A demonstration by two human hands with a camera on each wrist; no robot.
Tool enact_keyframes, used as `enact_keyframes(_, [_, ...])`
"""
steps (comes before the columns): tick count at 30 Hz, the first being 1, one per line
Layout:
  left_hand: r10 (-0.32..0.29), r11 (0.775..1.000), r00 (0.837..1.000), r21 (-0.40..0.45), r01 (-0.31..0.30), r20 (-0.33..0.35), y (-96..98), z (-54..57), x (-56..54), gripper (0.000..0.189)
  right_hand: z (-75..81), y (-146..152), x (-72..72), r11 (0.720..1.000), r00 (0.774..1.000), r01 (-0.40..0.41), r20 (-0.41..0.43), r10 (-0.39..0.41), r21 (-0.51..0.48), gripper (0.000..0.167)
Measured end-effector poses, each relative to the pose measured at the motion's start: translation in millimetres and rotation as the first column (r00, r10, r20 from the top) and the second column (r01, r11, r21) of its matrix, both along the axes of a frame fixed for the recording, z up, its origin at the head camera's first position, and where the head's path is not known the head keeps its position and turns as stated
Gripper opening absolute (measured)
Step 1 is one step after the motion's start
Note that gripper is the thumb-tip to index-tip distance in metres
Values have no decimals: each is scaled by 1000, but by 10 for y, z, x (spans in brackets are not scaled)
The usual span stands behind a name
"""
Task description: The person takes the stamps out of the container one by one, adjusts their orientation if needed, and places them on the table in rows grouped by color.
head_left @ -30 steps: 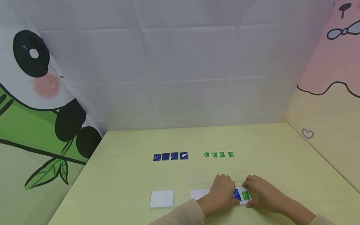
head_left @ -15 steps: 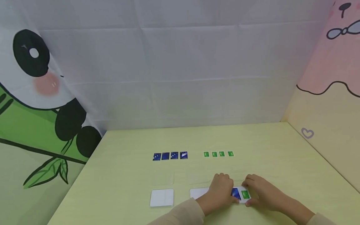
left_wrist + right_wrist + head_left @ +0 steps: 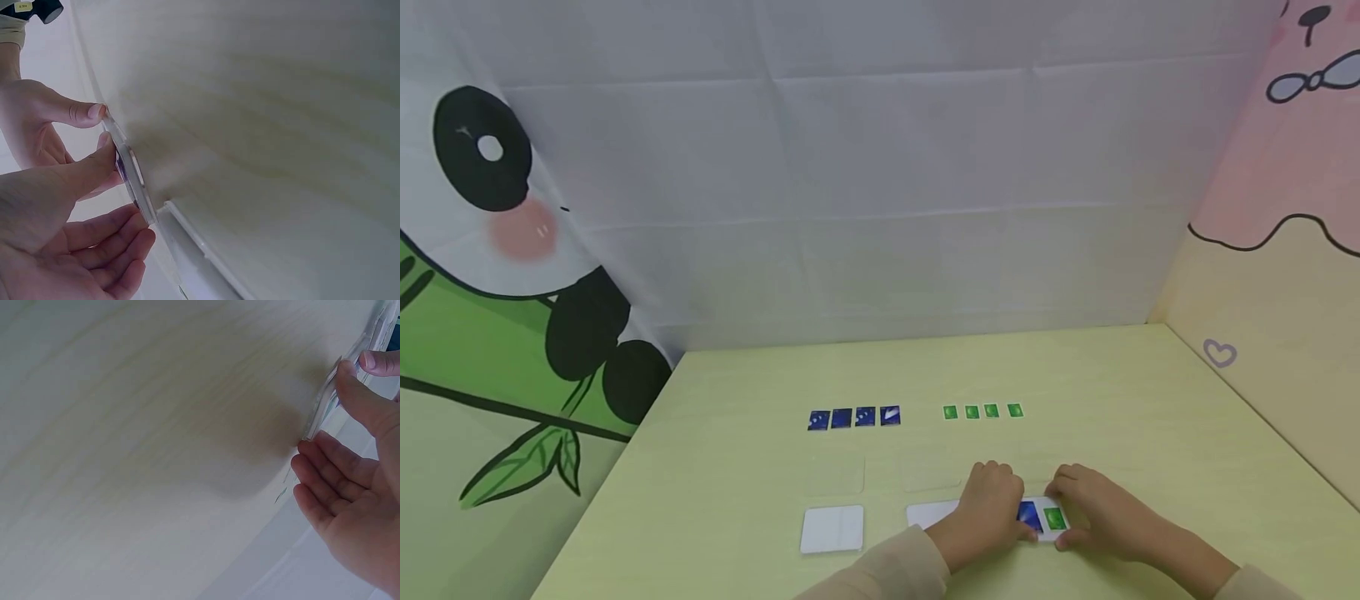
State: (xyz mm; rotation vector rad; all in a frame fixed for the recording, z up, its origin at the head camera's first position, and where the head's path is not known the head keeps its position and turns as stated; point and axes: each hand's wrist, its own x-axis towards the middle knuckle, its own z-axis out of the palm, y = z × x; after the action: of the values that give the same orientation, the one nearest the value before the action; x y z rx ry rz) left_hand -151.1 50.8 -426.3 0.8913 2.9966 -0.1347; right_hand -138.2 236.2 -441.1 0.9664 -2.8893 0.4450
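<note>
Both hands hold a flat white plate [image 3: 1041,503] with clear edges near the front of the table. A blue picture [image 3: 1029,517] and a green picture [image 3: 1055,518] show on its face. My left hand [image 3: 988,510] covers the plate's left part, thumb on the near edge and fingers at the far one. At the right end, my right hand [image 3: 1105,515] pinches the edges between thumb and fingers. In the left wrist view the plate [image 3: 134,181] appears edge-on and slightly raised. The right wrist view shows the right thumb against its clear edge [image 3: 325,403].
Left of the hands lie a white plate [image 3: 832,530] and another white plate [image 3: 928,513], partly behind the left wrist. Beyond them are faint clear sheets [image 3: 837,473]. Farther back stand a row of blue pictures [image 3: 866,416] and a row of small green pictures [image 3: 992,411].
The left hand shifts very slightly left over the plate, showing a little more of the blue picture. The right hand keeps its grip almost unmoved.
</note>
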Motion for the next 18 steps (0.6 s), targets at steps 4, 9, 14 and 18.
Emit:
enact_keyframes(4, [18, 1000, 1000, -10, -18, 15, 19, 8, -6, 42, -2, 1, -4, 1000, 1000, 12, 23, -12, 7, 47])
enact_keyframes(9, [29, 999, 999, -22, -28, 17, 31, 24, -14, 41, 16, -5, -1, 1000, 999, 25, 44, -25, 9, 48])
enact_keyframes(14, [43, 999, 998, -8, -43, 41, 42, 18, -22, 40, 18, -4, 4, 1000, 1000, 8, 27, -8, -8, 47])
enact_keyframes(18, [54, 999, 997, -3, -54, 57, 50, 15, -34, 40, 13, 0, 8, 1000, 1000, -6, 8, 6, -12, 46])
